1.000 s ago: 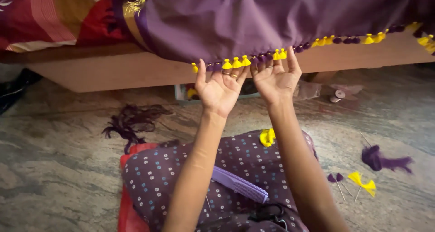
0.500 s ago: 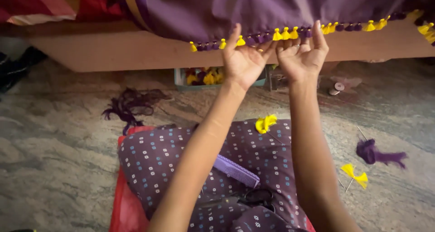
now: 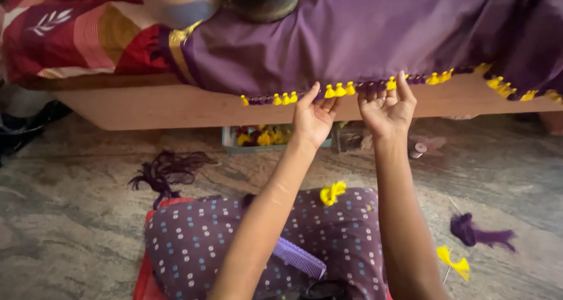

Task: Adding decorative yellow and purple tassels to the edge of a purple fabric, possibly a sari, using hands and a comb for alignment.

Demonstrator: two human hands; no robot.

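A purple cloth [image 3: 363, 36] hangs over the edge of a wooden bed [image 3: 176, 103], its hem lined with small yellow and purple tassels [image 3: 340, 90]. My left hand [image 3: 314, 118] is raised palm up under the hem, fingertips pinching the tassel edge. My right hand [image 3: 388, 109] is beside it to the right, fingers curled on the same hem. A yellow tassel [image 3: 332, 192] and a purple comb [image 3: 299, 258] lie on my dotted purple lap [image 3: 234, 235].
A tangle of dark purple thread [image 3: 170, 168] lies on the stone floor at left. A purple thread tuft [image 3: 478, 232] and a yellow tassel on a pin [image 3: 453, 262] lie at right. A tray of yellow and purple tassels [image 3: 261, 137] and a thread spool [image 3: 417, 150] sit under the bed.
The view tilted up, showing more of the bed top. Both hands stayed on the tassel hem and shifted right along it over the second.
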